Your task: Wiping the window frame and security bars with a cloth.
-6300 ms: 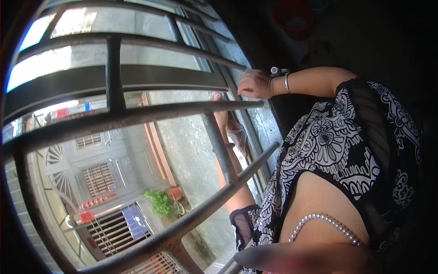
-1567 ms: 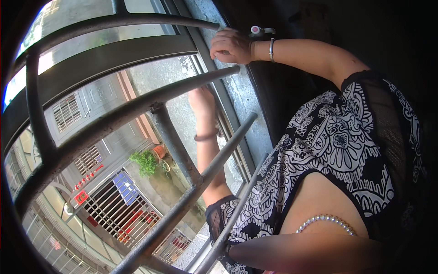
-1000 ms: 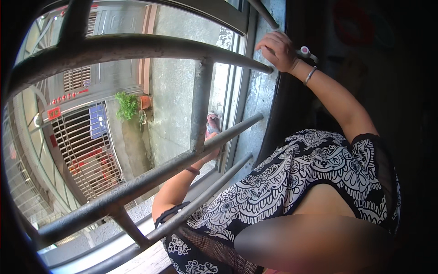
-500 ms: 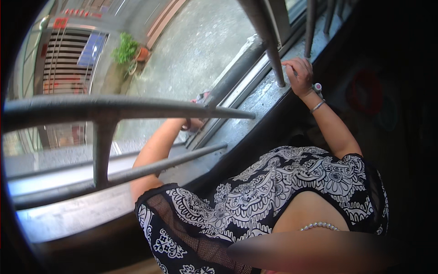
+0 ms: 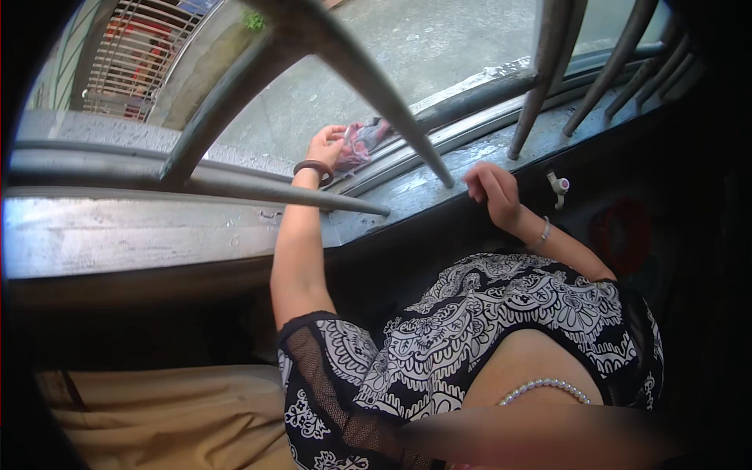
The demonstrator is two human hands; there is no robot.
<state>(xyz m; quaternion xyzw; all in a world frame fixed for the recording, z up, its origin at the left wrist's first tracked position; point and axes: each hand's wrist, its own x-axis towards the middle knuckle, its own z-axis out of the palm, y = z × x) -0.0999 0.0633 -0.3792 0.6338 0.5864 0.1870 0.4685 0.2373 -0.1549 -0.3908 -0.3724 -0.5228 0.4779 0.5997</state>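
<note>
Reaching out between the window bars, my left hand (image 5: pixel 323 147) grips a crumpled red and grey cloth (image 5: pixel 359 146). The cloth lies against the wet window frame (image 5: pixel 376 174), on the outer side of the bars. A brown bangle circles the left wrist. My right hand (image 5: pixel 495 193) hovers by the inner edge of the window sill (image 5: pixel 478 160), close to the foot of a metal bar (image 5: pixel 429 157). Its fingers are curled in, and nothing shows in them.
More thick grey bars (image 5: pixel 615 70) rise from the sill to the right, and a branching bar (image 5: pixel 227 102) crosses at the left. A white tap (image 5: pixel 558 185) sits below the sill, with a red basin (image 5: pixel 625 235) in the shadow. Outside lies wet paved ground (image 5: pixel 439 47).
The view has turned, so the left hand and cloth now show more fully. My right hand has come off the sill by the bars and has drawn slightly back with curled fingers.
</note>
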